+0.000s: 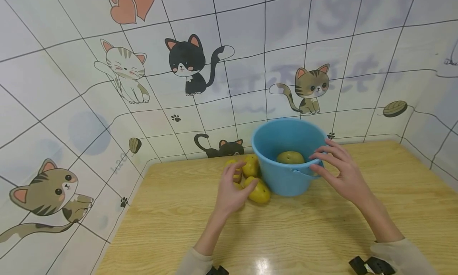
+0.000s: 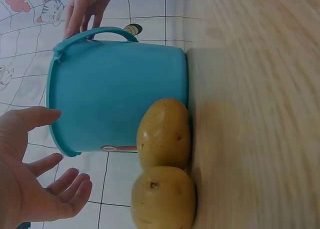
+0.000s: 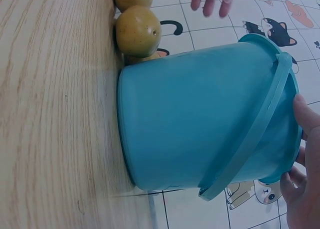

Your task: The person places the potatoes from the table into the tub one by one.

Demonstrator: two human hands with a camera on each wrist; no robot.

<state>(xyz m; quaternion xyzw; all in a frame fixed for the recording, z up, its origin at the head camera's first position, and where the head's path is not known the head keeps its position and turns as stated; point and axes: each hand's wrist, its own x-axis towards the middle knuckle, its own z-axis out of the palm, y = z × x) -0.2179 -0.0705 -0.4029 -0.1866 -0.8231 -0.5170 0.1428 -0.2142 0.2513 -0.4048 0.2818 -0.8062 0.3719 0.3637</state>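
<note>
A blue bucket (image 1: 286, 179) stands upright on the table, with one potato (image 1: 290, 157) visible inside. My right hand (image 1: 341, 173) grips the bucket's rim at the right side, thumb on the outside. Several yellow-brown potatoes lie against the bucket's left side, among them a near potato (image 1: 259, 190) and one farther back (image 1: 251, 166). Over them hovers my left hand (image 1: 230, 193), fingers spread and holding nothing; it partly hides the potatoes beneath. From the left wrist view, a gap separates this hand (image 2: 37, 174) from the two potatoes in sight.
The bucket's handle (image 3: 250, 139) hangs down along its outer side. Behind the wooden table (image 1: 171, 219) rises a wall covering (image 1: 247, 104) printed with cartoon cats and grid lines, close behind the bucket. It also closes off the left and right sides.
</note>
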